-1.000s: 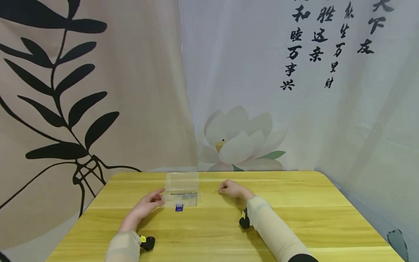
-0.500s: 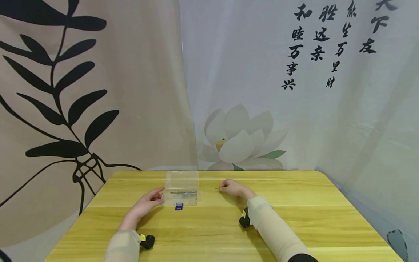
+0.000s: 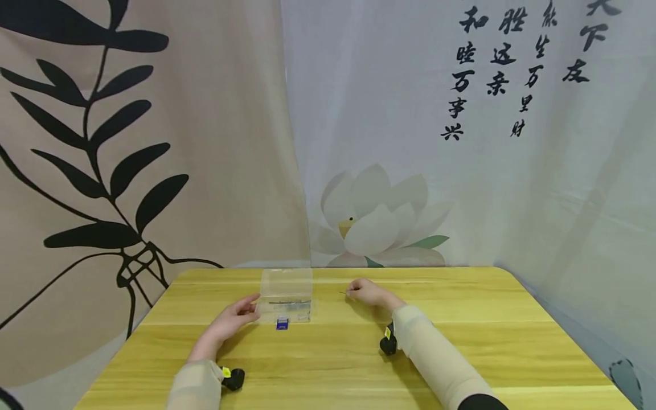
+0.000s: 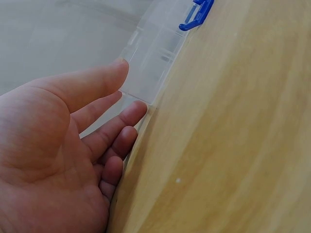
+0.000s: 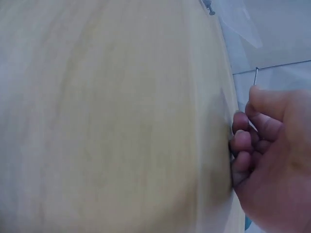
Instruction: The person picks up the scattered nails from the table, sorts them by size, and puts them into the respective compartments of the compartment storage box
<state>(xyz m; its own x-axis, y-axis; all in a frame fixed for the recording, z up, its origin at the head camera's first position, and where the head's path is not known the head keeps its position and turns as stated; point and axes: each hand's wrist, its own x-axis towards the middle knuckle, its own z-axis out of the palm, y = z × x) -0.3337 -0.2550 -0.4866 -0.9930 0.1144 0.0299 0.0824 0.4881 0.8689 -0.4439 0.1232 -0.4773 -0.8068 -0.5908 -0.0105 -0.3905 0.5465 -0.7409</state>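
Observation:
A clear plastic box (image 3: 286, 281) stands on the table with its lid raised and a blue latch (image 3: 282, 324) at the front. Thin dark metal pieces (image 3: 289, 302) lie inside it. My left hand (image 3: 233, 320) is at the box's left edge, thumb and fingertips right at its corner, fingers relaxed. To the right of the box, my right hand (image 3: 370, 292) pinches a thin metal nail (image 5: 256, 77) between thumb and forefinger. The nail's small head points away from the fingertips; its other end is hidden in the grip.
The wooden table (image 3: 328, 364) reaches back to a printed curtain (image 3: 230, 142) with a plant, a lotus and writing. Small black cameras sit at both wrists. In the right wrist view, a headed metal piece (image 5: 209, 7) shows at the top edge.
My right hand has risen slightly with the nail, which now shows more plainly at the fingertips. My left hand stays at the box's edge; the head view has shifted a little.

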